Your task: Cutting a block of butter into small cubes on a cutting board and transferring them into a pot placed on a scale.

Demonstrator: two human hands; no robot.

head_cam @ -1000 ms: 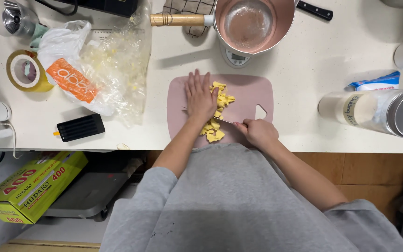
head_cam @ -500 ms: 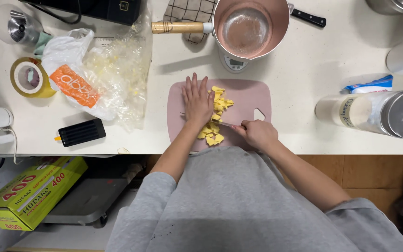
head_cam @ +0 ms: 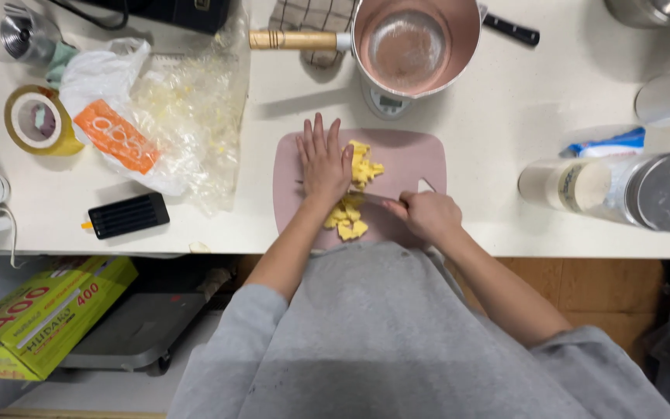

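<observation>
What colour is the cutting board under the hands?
Dusty pink cutting board, clearest in the head view.

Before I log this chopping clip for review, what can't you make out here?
Head view:
- Knife blade: hidden under the left hand and yellow pieces.
- Knife handle: wrapped inside the right hand.
- Scale display: mostly covered by the pink pot.
- Lower cutting board edge: behind the grey sweater.

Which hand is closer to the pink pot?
Left. The left hand lies flat on the board with fingertips just below the pot; the right hand is further down, near the counter's edge.
</observation>
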